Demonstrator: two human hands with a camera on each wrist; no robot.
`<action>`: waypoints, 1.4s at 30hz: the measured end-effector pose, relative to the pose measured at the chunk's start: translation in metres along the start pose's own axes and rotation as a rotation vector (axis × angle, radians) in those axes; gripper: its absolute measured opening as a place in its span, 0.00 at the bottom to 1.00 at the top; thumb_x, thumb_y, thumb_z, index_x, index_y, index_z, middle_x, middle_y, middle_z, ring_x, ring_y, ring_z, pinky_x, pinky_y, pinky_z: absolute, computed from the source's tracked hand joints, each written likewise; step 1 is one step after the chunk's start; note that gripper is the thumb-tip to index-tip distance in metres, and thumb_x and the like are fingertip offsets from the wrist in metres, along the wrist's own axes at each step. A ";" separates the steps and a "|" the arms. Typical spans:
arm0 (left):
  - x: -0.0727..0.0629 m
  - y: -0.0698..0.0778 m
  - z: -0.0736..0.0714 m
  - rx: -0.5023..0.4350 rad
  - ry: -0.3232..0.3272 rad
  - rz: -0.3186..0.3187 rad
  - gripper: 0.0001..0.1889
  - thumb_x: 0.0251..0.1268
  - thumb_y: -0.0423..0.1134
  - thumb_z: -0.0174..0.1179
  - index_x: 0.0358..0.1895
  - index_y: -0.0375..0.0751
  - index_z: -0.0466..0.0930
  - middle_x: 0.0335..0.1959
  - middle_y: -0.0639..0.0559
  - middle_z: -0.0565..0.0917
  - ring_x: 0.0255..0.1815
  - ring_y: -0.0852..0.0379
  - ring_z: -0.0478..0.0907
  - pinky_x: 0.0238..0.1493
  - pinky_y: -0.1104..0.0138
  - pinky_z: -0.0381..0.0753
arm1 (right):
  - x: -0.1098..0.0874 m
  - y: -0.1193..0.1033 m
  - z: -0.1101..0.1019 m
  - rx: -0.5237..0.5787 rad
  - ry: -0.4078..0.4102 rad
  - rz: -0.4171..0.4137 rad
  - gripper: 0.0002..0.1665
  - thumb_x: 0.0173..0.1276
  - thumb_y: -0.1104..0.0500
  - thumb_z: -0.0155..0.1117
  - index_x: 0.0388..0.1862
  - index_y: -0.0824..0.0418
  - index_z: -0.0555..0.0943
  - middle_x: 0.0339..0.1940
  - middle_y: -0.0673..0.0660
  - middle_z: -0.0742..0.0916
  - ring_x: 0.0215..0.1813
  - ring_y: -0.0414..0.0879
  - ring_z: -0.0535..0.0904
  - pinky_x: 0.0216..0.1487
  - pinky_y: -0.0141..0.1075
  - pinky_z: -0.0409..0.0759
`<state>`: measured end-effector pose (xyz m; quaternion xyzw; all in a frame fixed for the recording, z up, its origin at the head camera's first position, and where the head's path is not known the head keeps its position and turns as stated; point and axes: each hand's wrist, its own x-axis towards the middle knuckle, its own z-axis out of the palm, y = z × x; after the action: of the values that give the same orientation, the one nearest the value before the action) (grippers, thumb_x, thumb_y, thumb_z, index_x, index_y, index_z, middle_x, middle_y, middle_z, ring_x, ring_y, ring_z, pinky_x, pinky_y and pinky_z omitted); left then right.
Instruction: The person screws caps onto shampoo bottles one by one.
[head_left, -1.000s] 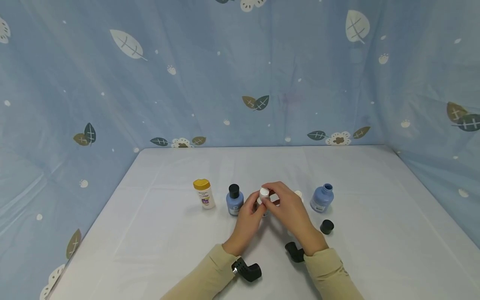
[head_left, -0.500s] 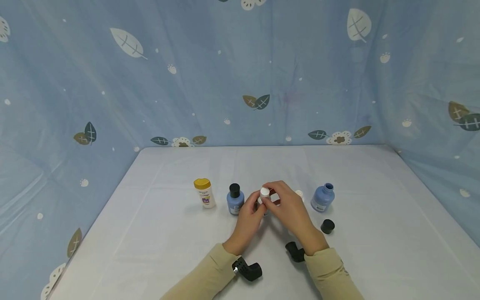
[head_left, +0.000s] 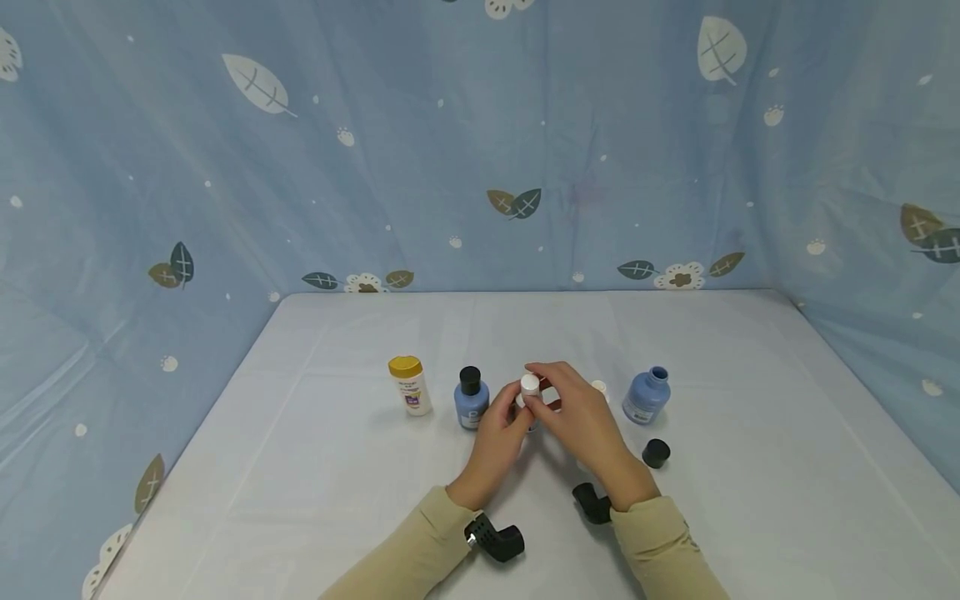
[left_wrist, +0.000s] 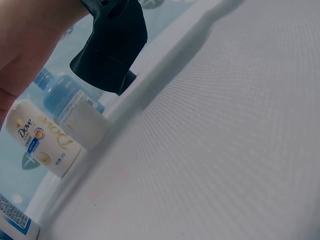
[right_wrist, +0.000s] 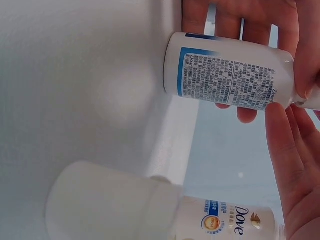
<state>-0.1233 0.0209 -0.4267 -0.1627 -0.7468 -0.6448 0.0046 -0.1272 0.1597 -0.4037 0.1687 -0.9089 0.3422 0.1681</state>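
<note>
My left hand (head_left: 495, 442) grips a small white Dove bottle (right_wrist: 225, 72), which stands upright with a printed back label. Its fingers wrap behind the bottle in the right wrist view. My right hand (head_left: 581, 421) pinches the bottle's white cap (head_left: 530, 383) between thumb and fingers, right at the neck. One right-hand fingertip lies at the bottle's shoulder. Just left of the hands is a blue bottle (head_left: 470, 408) with a black cap. Behind the right hand, another Dove bottle (left_wrist: 42, 137) is mostly hidden in the head view.
An uncapped blue bottle (head_left: 646, 397) stands to the right, with a loose black cap (head_left: 656, 453) in front of it. A white bottle with a yellow cap (head_left: 410, 387) is at the left. A blurred white object (right_wrist: 110, 200) sits near the right wrist camera. Everything is on a white-covered table (head_left: 300, 500).
</note>
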 end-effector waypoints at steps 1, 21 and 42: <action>0.000 0.000 0.000 -0.001 -0.001 0.001 0.16 0.63 0.31 0.48 0.53 0.46 0.72 0.33 0.54 0.73 0.32 0.60 0.68 0.32 0.70 0.70 | 0.000 0.000 0.000 -0.001 -0.005 -0.004 0.25 0.58 0.55 0.64 0.56 0.53 0.73 0.45 0.47 0.77 0.43 0.40 0.75 0.35 0.31 0.77; 0.001 0.000 0.000 0.004 -0.004 0.034 0.14 0.64 0.34 0.49 0.53 0.45 0.71 0.33 0.52 0.72 0.32 0.58 0.68 0.32 0.70 0.70 | 0.001 -0.001 -0.002 -0.079 0.042 -0.071 0.20 0.58 0.58 0.63 0.51 0.52 0.77 0.43 0.46 0.78 0.31 0.35 0.76 0.32 0.27 0.75; 0.000 -0.003 0.000 -0.002 -0.005 0.003 0.16 0.63 0.35 0.51 0.54 0.46 0.72 0.45 0.56 0.75 0.41 0.59 0.69 0.40 0.68 0.71 | -0.001 -0.003 0.003 -0.056 0.060 0.020 0.20 0.56 0.52 0.65 0.47 0.54 0.75 0.39 0.47 0.77 0.35 0.38 0.75 0.32 0.30 0.75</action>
<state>-0.1244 0.0204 -0.4294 -0.1654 -0.7459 -0.6452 0.0035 -0.1250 0.1556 -0.4043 0.1443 -0.9144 0.3231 0.1966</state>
